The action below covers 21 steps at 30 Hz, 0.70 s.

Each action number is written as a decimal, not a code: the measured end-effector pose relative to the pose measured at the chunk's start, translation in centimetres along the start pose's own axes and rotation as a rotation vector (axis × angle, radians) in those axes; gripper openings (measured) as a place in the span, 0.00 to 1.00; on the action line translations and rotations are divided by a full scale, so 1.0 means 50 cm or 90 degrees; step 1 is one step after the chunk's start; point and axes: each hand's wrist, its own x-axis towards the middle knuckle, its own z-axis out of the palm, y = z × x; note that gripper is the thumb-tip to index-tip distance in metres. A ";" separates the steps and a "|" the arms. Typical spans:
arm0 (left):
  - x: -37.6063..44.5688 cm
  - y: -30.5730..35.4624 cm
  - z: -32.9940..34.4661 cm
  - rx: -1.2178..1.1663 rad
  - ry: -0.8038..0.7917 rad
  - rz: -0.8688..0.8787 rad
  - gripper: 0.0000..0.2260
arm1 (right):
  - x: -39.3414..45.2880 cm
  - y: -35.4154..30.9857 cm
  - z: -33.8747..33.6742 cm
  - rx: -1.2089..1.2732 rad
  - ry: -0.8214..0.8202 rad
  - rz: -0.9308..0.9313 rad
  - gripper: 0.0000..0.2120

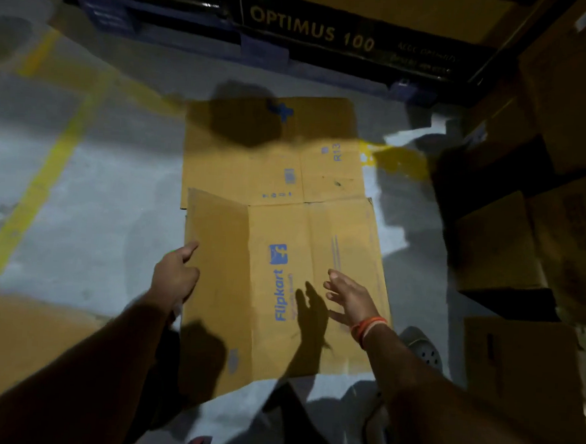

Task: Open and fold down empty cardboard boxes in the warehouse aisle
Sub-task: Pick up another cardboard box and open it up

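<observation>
A flattened Flipkart box (280,289) lay on the grey aisle floor (115,183), its far edge overlapping a second flat carton (272,152) toward twelve o'clock. The person's left hand (175,276) gripped the near box's raised flap at nine o'clock, fingers hidden behind the board (only the thumb showed on top). The right hand (352,297) hovered just above the panel at three o'clock, fingers spread and holding nothing. The board looked light, stiff and likely to bend along its creases; edges seemed the best hold. Stacked cartons (524,236) stood at three o'clock.
</observation>
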 end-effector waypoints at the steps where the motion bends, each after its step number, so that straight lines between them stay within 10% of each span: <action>1: 0.018 -0.008 0.005 -0.003 0.001 0.006 0.33 | 0.029 0.000 -0.011 -0.019 0.020 -0.003 0.17; 11: 0.127 0.002 0.064 0.031 0.044 0.079 0.28 | 0.233 -0.002 -0.159 -0.558 0.288 -0.088 0.29; 21: 0.156 -0.033 0.058 0.073 0.062 0.050 0.28 | 0.256 0.024 -0.187 -0.631 0.165 -0.112 0.47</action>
